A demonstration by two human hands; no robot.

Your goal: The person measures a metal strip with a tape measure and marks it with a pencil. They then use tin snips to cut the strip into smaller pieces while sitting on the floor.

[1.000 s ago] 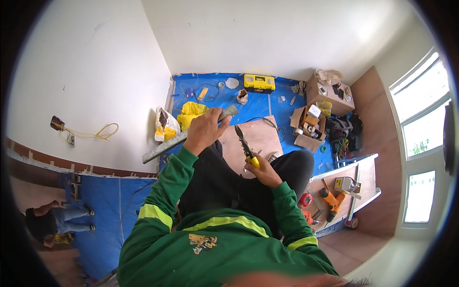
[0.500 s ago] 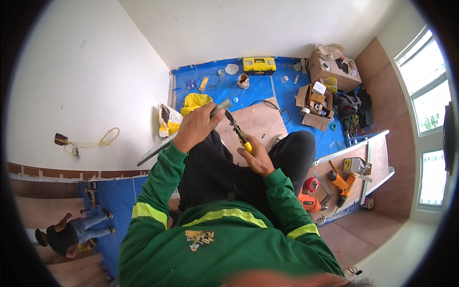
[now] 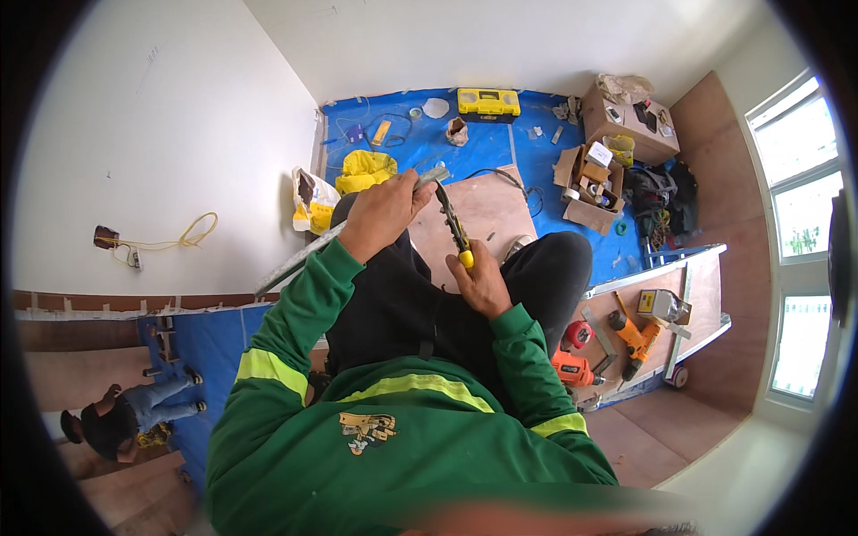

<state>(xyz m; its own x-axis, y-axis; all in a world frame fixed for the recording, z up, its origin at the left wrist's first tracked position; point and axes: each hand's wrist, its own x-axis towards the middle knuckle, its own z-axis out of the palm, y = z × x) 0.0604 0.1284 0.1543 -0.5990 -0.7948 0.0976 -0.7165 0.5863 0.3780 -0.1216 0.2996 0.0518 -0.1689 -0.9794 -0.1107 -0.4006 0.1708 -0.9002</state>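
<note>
My left hand [image 3: 380, 214] is closed around a long grey metal channel [image 3: 299, 266], which runs aslant over my left leg; its short far end sticks out past my fingers. In my right hand [image 3: 484, 284] is a dark plier-like tool [image 3: 454, 225] with a yellow grip, held low between my knees. The upper end of the tool meets the channel's far end beside my left fingers. Whether its jaws are closed on the metal is too small to tell. Beneath both hands lies a plywood board [image 3: 487, 205].
On the plank bench [image 3: 706, 290] at right lie an orange drill [image 3: 636, 344], another orange power tool [image 3: 576, 368] and a metal square. A full cardboard box [image 3: 590, 214], a yellow toolbox [image 3: 488, 104] and bags stand on blue sheeting. Another person [image 3: 107, 424] is far left.
The far end of the channel has shifted slightly away and to the right, with my left hand following. The tool stands a little more upright. My view has tilted slightly.
</note>
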